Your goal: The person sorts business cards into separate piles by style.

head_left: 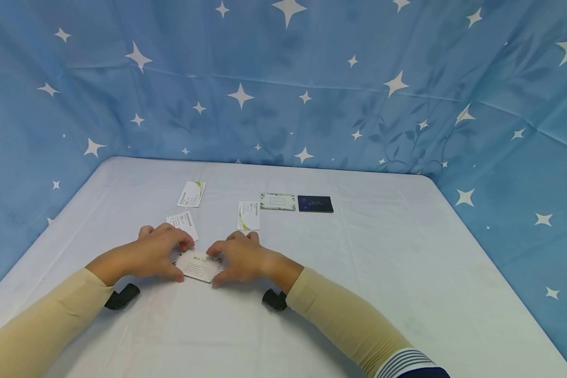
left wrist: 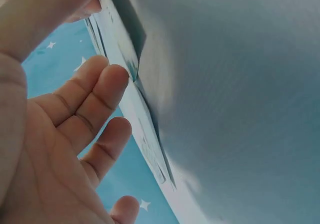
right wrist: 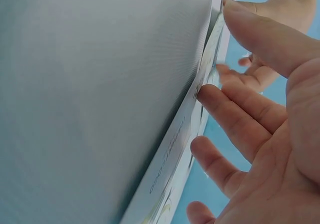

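A white business card stack (head_left: 199,265) with dark print and leafy corners lies on the white table, between both hands. My left hand (head_left: 156,253) holds its left end, thumb on the near side and fingers on the far side. On the right end, my right hand (head_left: 243,258) pinches the near and far edges the same way. The right wrist view shows the thumb (right wrist: 245,22) and a fingertip at the stack's edges. A white card with a green curve (head_left: 181,223) lies just beyond the left hand. Another such card (head_left: 249,215) lies beyond the right hand.
Farther back lie a third green-curved white card (head_left: 191,194), a leaf-bordered card (head_left: 277,201) and a dark blue card (head_left: 315,203), these last two side by side. Black wrist devices (head_left: 123,297) show under the sleeves. A blue starred curtain (head_left: 264,79) hangs behind the table.
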The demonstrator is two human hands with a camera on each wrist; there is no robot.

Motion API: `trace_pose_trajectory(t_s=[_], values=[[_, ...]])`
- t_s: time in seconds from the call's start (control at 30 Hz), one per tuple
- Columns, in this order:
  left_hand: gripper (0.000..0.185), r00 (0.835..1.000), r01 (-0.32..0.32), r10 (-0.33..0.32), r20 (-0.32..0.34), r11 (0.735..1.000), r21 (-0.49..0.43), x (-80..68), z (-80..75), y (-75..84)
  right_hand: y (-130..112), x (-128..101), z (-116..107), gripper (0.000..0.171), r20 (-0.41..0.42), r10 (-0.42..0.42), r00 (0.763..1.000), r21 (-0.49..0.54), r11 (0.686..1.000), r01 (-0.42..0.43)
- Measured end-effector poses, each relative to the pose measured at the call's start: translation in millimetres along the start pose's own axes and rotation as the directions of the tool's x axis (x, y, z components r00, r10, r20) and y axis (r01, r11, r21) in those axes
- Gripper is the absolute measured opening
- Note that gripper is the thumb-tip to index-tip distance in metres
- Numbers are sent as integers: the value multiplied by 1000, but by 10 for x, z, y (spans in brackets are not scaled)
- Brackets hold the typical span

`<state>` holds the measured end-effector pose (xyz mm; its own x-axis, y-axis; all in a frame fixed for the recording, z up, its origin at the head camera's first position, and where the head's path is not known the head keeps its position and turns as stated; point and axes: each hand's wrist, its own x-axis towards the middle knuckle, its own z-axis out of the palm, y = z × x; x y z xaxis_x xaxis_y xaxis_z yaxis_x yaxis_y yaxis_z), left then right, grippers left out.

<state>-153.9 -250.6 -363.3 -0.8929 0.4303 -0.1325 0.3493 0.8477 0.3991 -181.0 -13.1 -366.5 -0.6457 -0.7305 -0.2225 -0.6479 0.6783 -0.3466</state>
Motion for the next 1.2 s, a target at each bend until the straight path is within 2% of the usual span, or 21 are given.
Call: trace_pose_trajectory(t_s=[0.1,0.33,0.53,0.7,0.93,1.2], values=[[62,1000,-1,1,4,1000,-16,-16,-19,-11,-2,6,6,61,-3,2,1000,-5,1000,-2],[59,999,-23,23,23,1000,-15,-19,-50,-10,-13,16,4,59,0,14,1000,-3,1000,-14],[61,1000,-8,9,19,1000,-7,-24,-58,-4,-23,24,9,60,1,13,1000,13,1000,-13],[59,1000,-8,8,-5,1000,-18,-52,-115,-11,-34,30,-2,60,-26,12,1000,26,1000,-11],[59,999,-10,8,-46,999,-38,-23,-193,12,-37,23,-38,59,-128,35,991,15,999,-34],[54,990,-53,44,-132,997,-61,76,-196,106,137,-23,-182,55,-179,71,981,99,994,-53]])
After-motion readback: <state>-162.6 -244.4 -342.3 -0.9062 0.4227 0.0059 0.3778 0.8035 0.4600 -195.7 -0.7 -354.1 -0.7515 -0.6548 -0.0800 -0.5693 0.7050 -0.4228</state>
